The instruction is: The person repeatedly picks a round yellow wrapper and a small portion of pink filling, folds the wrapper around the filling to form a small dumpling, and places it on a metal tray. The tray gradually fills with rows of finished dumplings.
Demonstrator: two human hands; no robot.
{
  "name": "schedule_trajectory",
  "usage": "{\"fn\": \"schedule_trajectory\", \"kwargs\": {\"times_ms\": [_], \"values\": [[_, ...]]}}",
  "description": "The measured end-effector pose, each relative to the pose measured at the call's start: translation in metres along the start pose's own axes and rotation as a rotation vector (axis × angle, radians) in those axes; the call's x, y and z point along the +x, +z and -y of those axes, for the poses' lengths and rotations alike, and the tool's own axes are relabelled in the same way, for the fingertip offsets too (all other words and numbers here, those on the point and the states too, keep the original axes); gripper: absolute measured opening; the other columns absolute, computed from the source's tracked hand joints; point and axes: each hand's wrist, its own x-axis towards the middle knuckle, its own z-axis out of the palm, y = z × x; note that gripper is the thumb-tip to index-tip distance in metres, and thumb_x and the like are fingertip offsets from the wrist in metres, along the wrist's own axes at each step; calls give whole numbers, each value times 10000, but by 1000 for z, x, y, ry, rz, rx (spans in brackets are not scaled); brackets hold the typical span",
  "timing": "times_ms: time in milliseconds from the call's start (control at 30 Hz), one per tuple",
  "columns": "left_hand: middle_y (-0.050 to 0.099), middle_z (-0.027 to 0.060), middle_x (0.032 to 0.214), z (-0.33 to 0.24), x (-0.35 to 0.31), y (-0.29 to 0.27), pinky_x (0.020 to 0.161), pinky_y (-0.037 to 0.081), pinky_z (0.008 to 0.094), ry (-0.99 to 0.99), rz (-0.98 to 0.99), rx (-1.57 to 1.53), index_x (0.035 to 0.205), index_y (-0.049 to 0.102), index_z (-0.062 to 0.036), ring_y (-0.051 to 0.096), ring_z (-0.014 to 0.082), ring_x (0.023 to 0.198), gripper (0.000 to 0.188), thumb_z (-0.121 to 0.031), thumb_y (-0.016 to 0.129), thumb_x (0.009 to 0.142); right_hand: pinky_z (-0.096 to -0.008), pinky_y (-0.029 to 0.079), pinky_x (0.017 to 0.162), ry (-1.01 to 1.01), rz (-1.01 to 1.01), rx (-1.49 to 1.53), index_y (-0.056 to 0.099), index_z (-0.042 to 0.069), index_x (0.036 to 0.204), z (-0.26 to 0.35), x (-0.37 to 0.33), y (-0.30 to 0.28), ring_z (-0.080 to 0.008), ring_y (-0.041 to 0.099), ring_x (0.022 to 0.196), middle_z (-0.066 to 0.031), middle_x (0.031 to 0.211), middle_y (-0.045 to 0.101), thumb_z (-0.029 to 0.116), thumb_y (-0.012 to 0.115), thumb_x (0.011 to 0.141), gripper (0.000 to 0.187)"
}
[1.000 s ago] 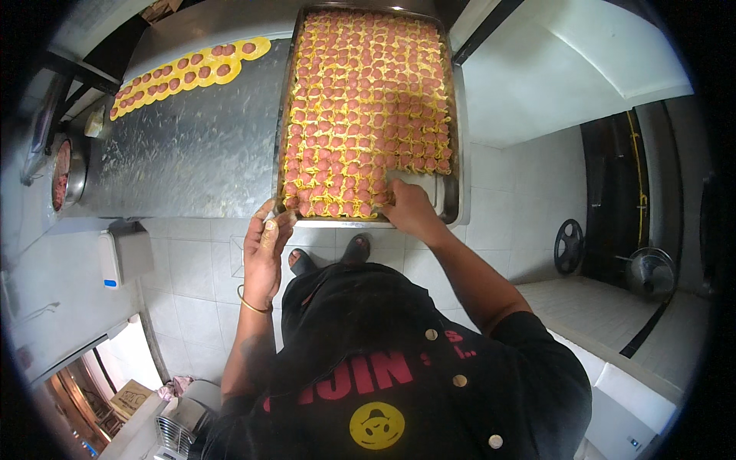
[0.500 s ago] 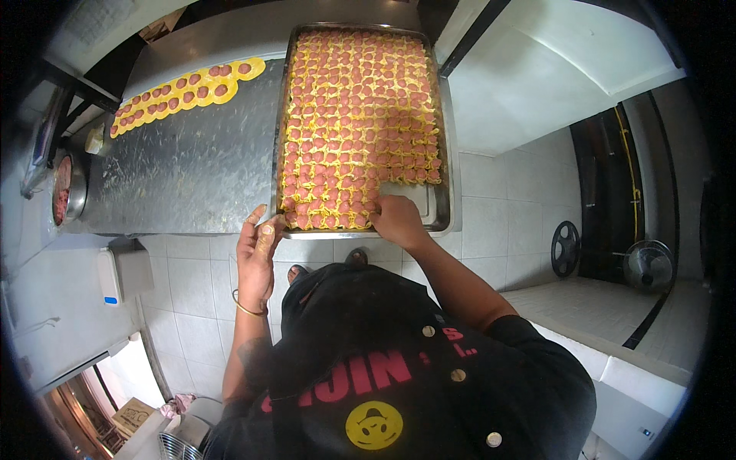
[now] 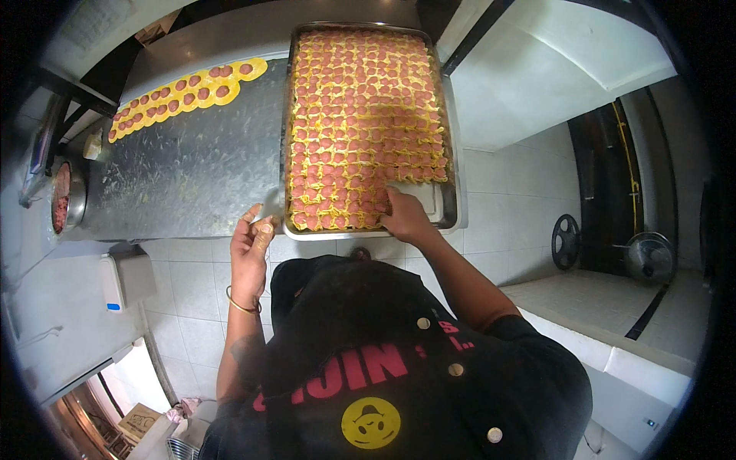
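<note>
A large metal tray [image 3: 420, 201] is packed with rows of small open-topped dumplings [image 3: 356, 115], pink filling in pleated yellow wrappers. Its near right corner shows bare metal. My right hand [image 3: 410, 218] reaches into that corner, index finger and thumb apart along the side of the nearest dumpling rows. Part of its fingers is hidden. Just off the tray's near left corner is my left hand [image 3: 251, 238], holding nothing, with its flour-dusted fingers loosely bent and apart. At the table's far left lies an overlapping strip of round yellow wrappers [image 3: 231, 90], each topped with pink filling.
The dark, flour-smeared worktop [image 3: 192, 176] carries the tray at its right end. A metal bowl [image 3: 77, 198] of pink filling stands at the left edge. A white bin-like box [image 3: 126, 277] is below. To the right are a fan [image 3: 650, 259] and a black wheel [image 3: 566, 241].
My left hand has come away from the tray's near left corner, moving slightly left. The tray sits a little farther right. My right hand has shifted right with it, still at the dumplings.
</note>
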Motion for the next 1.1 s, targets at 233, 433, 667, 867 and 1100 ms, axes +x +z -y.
{"fn": "schedule_trajectory", "kwargs": {"times_ms": [233,433,667,867,1100], "values": [[702,78,1110,-15,50,-71,914,555,310,-35,-63,-73,1401,545,-31,675,156,1014,412,-195,654,1038,-517,536,859,-65,-83,66,553,-30,1376,66,13,-38,-450,688,946,-231,923,728,291,714,893,602],[693,92,1025,0,144,-127,827,572,290,-92,42,-391,1268,604,-40,676,170,905,256,-181,615,1054,-466,501,989,-398,-272,-347,634,61,1362,191,198,37,-380,647,1142,-220,1174,700,183,648,943,438],[697,100,1132,-9,180,-153,949,577,385,-185,184,-333,1254,626,-47,701,229,1027,256,-186,633,1039,-449,462,1037,-336,-216,-735,665,5,1226,246,379,56,-338,622,1167,-185,1146,704,134,567,924,343],[667,105,1171,44,215,-170,958,572,362,-13,333,-242,1348,568,-8,681,205,1041,401,-271,620,1050,-457,507,910,-480,-245,-928,671,-2,1143,248,326,122,-348,663,1006,-181,1078,703,143,575,894,304],[672,154,1287,39,217,-167,1038,490,397,428,384,335,1283,642,-78,640,302,1209,287,-184,567,1028,-480,489,894,-499,-323,-512,663,-11,1065,292,179,159,-349,626,963,-170,1048,671,172,608,893,257]]}}
